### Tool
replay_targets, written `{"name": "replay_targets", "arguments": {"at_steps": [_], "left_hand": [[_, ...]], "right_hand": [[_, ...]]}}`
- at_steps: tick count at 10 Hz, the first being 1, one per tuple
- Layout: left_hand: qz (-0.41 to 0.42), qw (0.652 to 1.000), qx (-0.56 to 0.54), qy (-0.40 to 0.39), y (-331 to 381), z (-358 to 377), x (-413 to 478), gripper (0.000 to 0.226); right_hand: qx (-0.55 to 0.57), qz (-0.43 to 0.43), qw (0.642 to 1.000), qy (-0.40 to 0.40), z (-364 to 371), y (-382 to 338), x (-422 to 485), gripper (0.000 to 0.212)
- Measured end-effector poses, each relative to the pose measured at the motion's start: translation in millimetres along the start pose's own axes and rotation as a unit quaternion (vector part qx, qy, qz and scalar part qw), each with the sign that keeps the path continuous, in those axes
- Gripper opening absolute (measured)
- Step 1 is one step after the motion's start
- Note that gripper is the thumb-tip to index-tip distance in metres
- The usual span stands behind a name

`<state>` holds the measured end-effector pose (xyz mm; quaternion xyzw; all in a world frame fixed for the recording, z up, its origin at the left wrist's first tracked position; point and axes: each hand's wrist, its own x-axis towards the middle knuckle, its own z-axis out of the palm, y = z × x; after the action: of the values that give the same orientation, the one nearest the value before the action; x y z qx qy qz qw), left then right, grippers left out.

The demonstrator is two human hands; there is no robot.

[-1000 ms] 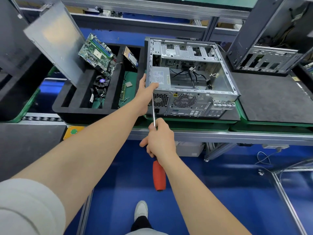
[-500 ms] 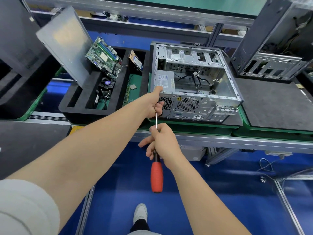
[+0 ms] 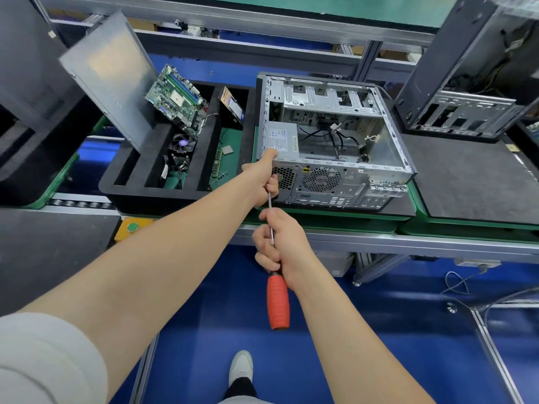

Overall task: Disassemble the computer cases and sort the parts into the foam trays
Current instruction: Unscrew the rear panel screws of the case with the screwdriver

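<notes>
Nearest: right hand [image 3: 281, 243], fingers curled tight round the screwdriver [image 3: 278, 301] where the red handle meets the shaft, which points away at the rear panel of the case [image 3: 335, 182]. Next: left hand [image 3: 262, 174] at the case's near-left corner, thumb hooked over the top edge, fingers curled against the panel around the shaft tip. Whether they pinch the tip or a screw cannot be told. The case lies on its side, open face up, on a green-edged pallet in the middle of the bench. It is largely stripped, with the power supply [image 3: 281, 139] in place at its near-left and loose cables [image 3: 335, 138] on its floor. Judged step: freeing the power-supply screws, so this unit is well along but not finished. Just left of the case is the foam tray [image 3: 151, 196], already part filled. The side panel [image 3: 110, 74] leans in the left slots, the motherboard [image 3: 178, 97] stands tilted in the middle one, and a fan [image 3: 182, 144] lies below it. In the right slot the drive [image 3: 232, 107] is propped at the far end, with a memory stick [image 3: 217, 164] and chip [image 3: 227, 150] on the floor. Far right: a second case [image 3: 466, 83] behind a dark mat [image 3: 472, 176] — open, wires inside, apparently left to do.
</notes>
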<state>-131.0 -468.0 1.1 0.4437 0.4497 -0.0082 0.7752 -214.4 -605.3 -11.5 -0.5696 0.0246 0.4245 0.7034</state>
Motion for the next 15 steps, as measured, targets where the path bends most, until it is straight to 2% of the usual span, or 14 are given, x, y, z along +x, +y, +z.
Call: {"name": "replay_targets", "arguments": {"at_steps": [1, 2, 3, 4, 5, 6, 8, 9, 10, 11, 12, 13, 14, 15], "left_hand": [[0.001, 1.000, -0.019, 0.004, -4, 2, 1, 0.054], [-0.021, 0.999, -0.044, -0.003, -3, 3, 3, 0.059], [-0.028, 0.997, -0.069, 0.003, -5, 5, 4, 0.047], [-0.019, 0.998, -0.065, 0.018, -6, 7, 7, 0.049], [-0.025, 0.998, -0.059, 0.008, -2, 2, 8, 0.051], [-0.022, 0.998, -0.053, 0.007, 0, 2, 7, 0.050], [-0.027, 0.998, -0.047, 0.006, 2, 0, 9, 0.048], [-0.025, 0.999, -0.048, -0.001, 3, -2, 8, 0.044], [-0.018, 0.999, -0.049, -0.001, -1, -3, 6, 0.044], [-0.005, 0.999, -0.046, 0.005, -4, -1, 6, 0.048], [-0.004, 0.999, -0.051, 0.003, -5, -1, 4, 0.050], [0.000, 0.998, -0.056, 0.006, -7, 1, 4, 0.051], [0.007, 0.998, -0.062, 0.012, -10, 5, 1, 0.048], [0.008, 0.998, -0.055, 0.017, -9, 3, 0, 0.048]], "right_hand": [[-0.452, -0.098, 0.872, 0.161, 5, 2, 4, 0.009], [-0.575, -0.133, 0.776, 0.221, 5, 14, 5, 0.007], [-0.570, -0.156, 0.772, 0.233, -1, 14, 10, 0.012], [-0.438, -0.152, 0.875, 0.143, -6, 6, 9, 0.024], [-0.150, -0.057, 0.987, -0.016, -15, 8, 6, 0.029], [0.089, -0.004, 0.987, -0.132, -23, 27, 2, 0.038], [0.413, 0.111, 0.836, -0.343, -19, 52, -6, 0.034], [0.385, 0.090, 0.862, -0.318, -16, 44, -5, 0.028], [0.208, 0.050, 0.957, -0.194, -17, 38, -5, 0.024], [0.039, 0.027, 0.997, -0.067, -14, 31, -6, 0.026], [-0.108, 0.014, 0.993, 0.045, -5, 24, -5, 0.031], [-0.354, -0.055, 0.917, 0.177, -4, 20, -6, 0.028], [-0.510, -0.107, 0.827, 0.211, -10, 24, -6, 0.022], [-0.339, -0.048, 0.935, 0.092, -10, 18, -5, 0.030]]}}
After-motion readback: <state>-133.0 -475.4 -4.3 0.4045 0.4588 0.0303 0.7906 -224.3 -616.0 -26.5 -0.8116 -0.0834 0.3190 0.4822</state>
